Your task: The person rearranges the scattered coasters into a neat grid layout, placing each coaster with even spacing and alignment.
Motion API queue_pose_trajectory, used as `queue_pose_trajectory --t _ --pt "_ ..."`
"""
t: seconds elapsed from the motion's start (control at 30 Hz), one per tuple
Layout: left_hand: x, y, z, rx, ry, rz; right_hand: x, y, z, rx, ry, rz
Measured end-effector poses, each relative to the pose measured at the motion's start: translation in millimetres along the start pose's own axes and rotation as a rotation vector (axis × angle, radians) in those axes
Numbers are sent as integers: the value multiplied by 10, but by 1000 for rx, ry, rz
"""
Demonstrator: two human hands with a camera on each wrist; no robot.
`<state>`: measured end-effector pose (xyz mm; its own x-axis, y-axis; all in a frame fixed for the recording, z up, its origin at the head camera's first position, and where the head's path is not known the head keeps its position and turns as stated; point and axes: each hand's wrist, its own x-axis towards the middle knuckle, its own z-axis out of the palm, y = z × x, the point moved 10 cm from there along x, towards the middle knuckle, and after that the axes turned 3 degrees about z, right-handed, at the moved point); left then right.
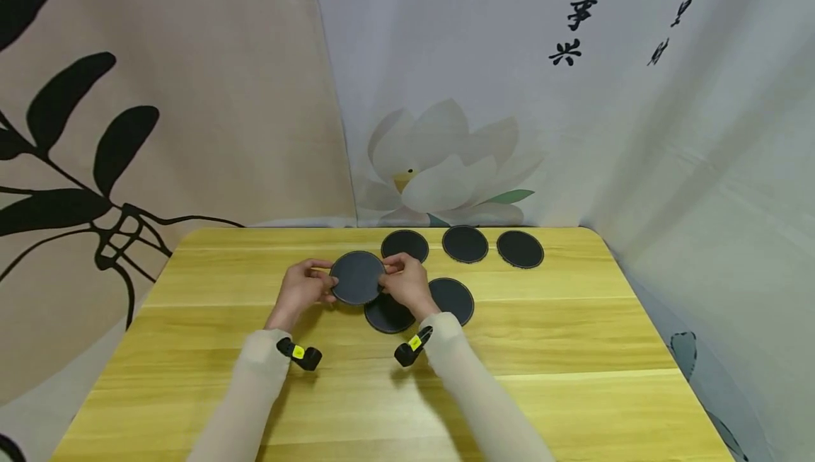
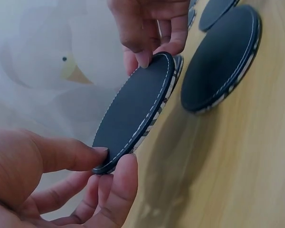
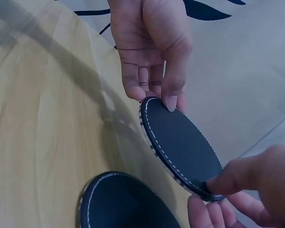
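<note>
Above the surface [image 1: 573, 335], your left hand [image 1: 303, 287] and your right hand [image 1: 409, 285] pinch opposite edges of a black disc [image 1: 358, 278]; five other discs [image 1: 465, 244] lie nearby.

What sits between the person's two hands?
A dark round disc, pinched by the left hand and right hand; the head view shows it.

The left hand [image 1: 301, 290] and right hand [image 1: 410, 285], both pinching, face each other (forearms [image 1: 245, 391] angled inward).
</note>
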<state>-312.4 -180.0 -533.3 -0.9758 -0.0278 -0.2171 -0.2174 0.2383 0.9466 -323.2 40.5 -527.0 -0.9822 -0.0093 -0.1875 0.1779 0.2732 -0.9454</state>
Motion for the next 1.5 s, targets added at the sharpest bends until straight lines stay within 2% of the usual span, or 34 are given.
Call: queue_pose_trajectory --t 0.23,0.4,0.63,0.93,1.17,1.5 --pt "-148 64 117 -11 40 45 -123 51 -135 26 2 10" --pt "-262 56 266 -62 45 46 -233 110 -269 55 -5 11" --pt "-356 20 463 -150 72 44 -319 203 -470 22 -1 -8" --pt "-414 12 778 -226 78 82 -404 322 -771 72 32 2" --pt "-465 13 1076 -240 48 87 -464 450 -1039 29 41 32" --pt "-429 86 1415 -243 18 92 -464 586 -1372 5 73 66"
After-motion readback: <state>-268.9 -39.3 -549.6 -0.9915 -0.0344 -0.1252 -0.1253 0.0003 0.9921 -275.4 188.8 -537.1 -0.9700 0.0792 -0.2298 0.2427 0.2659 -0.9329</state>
